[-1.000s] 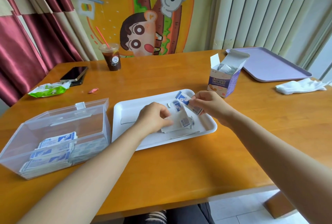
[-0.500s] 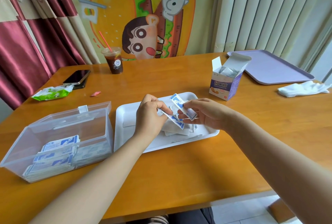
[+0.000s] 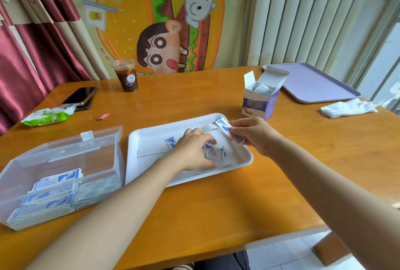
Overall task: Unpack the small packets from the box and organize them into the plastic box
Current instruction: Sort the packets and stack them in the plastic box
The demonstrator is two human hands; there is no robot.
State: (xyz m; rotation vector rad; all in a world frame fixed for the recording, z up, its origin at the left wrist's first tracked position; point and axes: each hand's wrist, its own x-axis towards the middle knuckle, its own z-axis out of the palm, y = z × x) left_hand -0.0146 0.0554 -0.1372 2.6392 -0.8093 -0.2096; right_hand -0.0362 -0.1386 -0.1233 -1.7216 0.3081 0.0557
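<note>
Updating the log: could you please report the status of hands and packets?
Right hand pinches a packet over the white tray. Left hand grips loose packets on it. Plastic box open, partly filled, unobstructed.

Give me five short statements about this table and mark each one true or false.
1. The right hand pinches blue-and-white packets over the white tray. True.
2. The plastic box is empty. False: stacked packets lie in it.
3. The cardboard box stands upright with its flap open. True.
4. The cup lies tipped over on the purple tray. False: it stands upright on the table, far from that tray.
5. The left hand reaches into the plastic box. False: its fingers curl over loose packets in the white tray.
</note>
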